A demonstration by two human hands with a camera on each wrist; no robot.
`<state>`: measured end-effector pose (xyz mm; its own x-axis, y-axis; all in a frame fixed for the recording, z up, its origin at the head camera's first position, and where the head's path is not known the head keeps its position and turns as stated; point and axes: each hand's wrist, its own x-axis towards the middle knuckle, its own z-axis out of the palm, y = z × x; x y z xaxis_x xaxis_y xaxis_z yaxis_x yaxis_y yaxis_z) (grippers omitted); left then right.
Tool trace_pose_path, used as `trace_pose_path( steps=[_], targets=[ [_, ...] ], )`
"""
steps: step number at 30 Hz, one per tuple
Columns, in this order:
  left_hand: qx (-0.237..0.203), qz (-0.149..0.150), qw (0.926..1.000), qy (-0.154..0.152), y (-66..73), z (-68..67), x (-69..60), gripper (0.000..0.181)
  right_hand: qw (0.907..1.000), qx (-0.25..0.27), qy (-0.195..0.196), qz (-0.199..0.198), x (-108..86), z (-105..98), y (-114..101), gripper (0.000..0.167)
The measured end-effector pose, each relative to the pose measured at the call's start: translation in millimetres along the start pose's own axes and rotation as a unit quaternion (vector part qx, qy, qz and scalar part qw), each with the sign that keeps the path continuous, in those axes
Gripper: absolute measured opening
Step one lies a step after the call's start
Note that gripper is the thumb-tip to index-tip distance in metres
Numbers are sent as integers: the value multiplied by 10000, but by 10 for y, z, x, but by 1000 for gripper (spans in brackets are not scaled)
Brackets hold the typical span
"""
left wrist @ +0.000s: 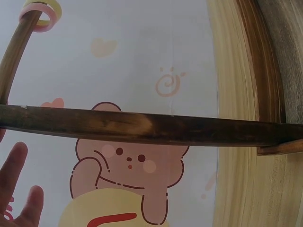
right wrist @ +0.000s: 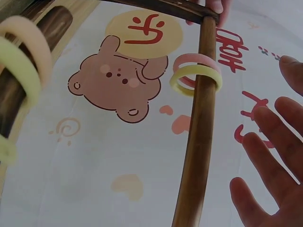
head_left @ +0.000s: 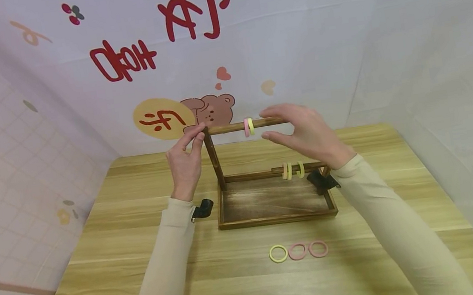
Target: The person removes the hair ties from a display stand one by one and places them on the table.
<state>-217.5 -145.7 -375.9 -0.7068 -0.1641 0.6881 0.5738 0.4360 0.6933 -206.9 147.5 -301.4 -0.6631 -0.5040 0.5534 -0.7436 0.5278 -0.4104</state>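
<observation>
Nearest, a yellow ring (head_left: 279,261) and two pink rings (head_left: 298,258) lay flat in a row on the wood-grain tabletop (head_left: 229,289). Behind them stood a dark wooden rack (head_left: 216,163), its shallow tray (head_left: 267,201) resting on the tabletop. Above the tray, a short lower bar (head_left: 276,170) carried three rings (head_left: 289,171) — one peach, two yellow. The left hand (head_left: 185,162) pinched the rack's upper corner between thumb and fingers. Along the upper bar (head_left: 225,129), between the two hands, hung a pink ring (head_left: 246,127) and a yellow one (head_left: 251,126), side by side. The right hand (head_left: 306,130) was spread wide about the bar's right portion — whether it touched the wood could not be told with certainty. Farthest back, a white backdrop (head_left: 295,48) bore a printed bear (head_left: 213,110) and red characters (head_left: 188,13).
</observation>
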Motion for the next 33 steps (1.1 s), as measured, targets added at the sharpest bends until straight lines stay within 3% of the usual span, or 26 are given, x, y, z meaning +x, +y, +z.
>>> trace_pose_path(
  steps=[14,21,33],
  targets=[
    [126,-25,9999,-84,11,-11,17,23,9979,-229,-569,193,183,48,125,50],
    [180,-212,9995,-131,25,-12,16,25,9959,-394,-769,281,238,85,174,53],
    [-104,-236,9994,-226,-20,-31,27,24,9925,-388,-1124,271,347,131,213,54]
  ],
)
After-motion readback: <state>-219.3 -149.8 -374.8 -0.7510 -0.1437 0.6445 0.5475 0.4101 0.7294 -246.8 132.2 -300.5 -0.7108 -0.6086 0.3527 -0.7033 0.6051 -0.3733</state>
